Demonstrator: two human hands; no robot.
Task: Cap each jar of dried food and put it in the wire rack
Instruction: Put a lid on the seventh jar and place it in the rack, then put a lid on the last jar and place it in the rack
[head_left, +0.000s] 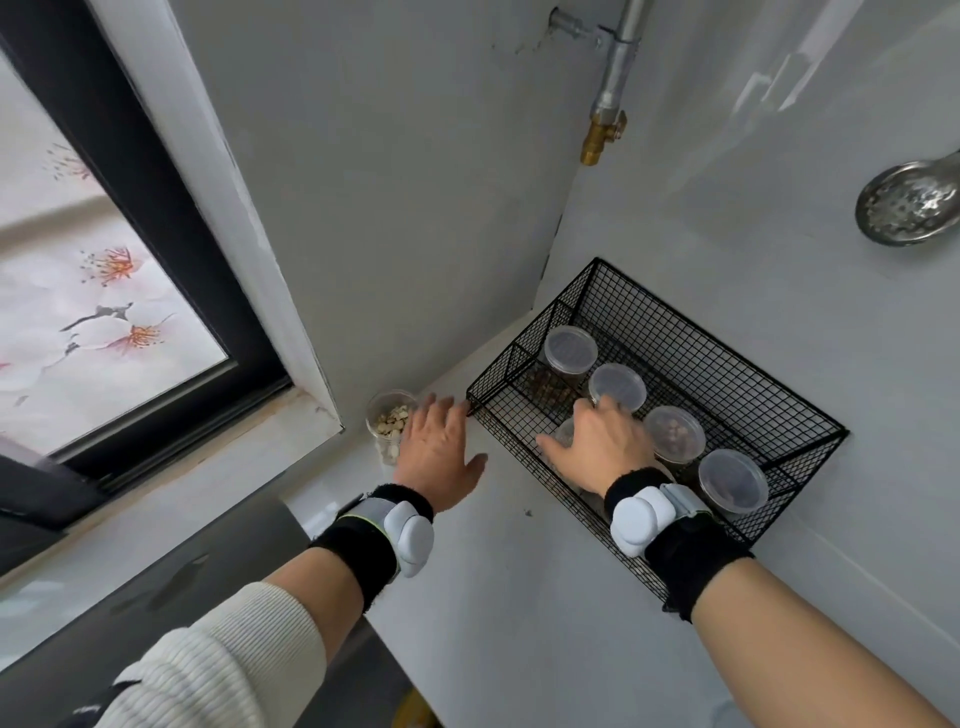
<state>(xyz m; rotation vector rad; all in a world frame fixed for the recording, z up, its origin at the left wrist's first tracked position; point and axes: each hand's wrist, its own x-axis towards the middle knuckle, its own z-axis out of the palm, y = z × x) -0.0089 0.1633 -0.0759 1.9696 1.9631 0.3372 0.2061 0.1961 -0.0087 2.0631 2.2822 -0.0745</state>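
Note:
A black wire rack (727, 364) hangs on the white wall at the right, and several capped clear jars stand in a row in it, one at the far end (570, 351) and one at the near end (732, 480). My right hand (597, 447) reaches into the rack and rests over another jar (563, 434), which it mostly hides. Left of the rack, an uncapped jar of pale dried pieces (388, 418) stands on the ledge. My left hand (436, 452) hovers beside it, fingers spread, holding nothing.
A dark-framed window (156, 270) with flowered glass fills the left. A pipe with a brass valve (602, 135) runs down the corner above the rack. A metal slotted ladle (909, 208) hangs on the right wall. A dark counter edge (182, 571) lies below my left arm.

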